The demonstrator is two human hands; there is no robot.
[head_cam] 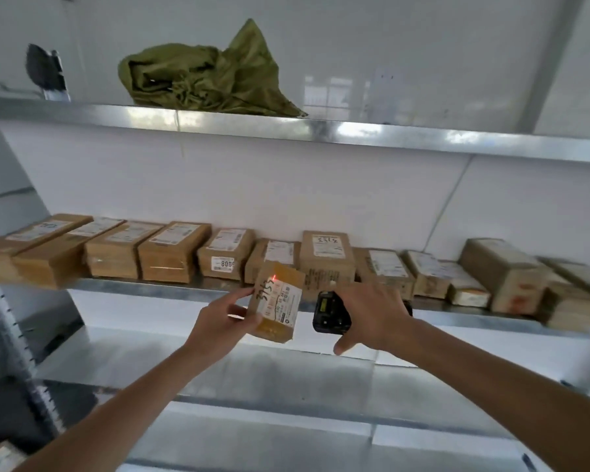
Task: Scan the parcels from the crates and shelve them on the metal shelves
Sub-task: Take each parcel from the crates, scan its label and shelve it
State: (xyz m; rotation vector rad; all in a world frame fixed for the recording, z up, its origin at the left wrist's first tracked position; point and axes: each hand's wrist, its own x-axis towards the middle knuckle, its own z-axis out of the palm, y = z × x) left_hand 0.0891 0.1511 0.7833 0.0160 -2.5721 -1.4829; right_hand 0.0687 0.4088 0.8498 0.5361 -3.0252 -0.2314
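My left hand holds a small brown cardboard parcel upright in front of the middle metal shelf. Its white label carries handwritten digits, and a red laser dot glows near the label's top. My right hand grips a black handheld scanner just right of the parcel, its front turned toward the label. A row of several brown parcels lies along the middle shelf behind both hands.
A crumpled olive-green sack lies on the top shelf, with a dark object at its far left. A lower metal shelf runs below my arms. A perforated upright post stands at the left.
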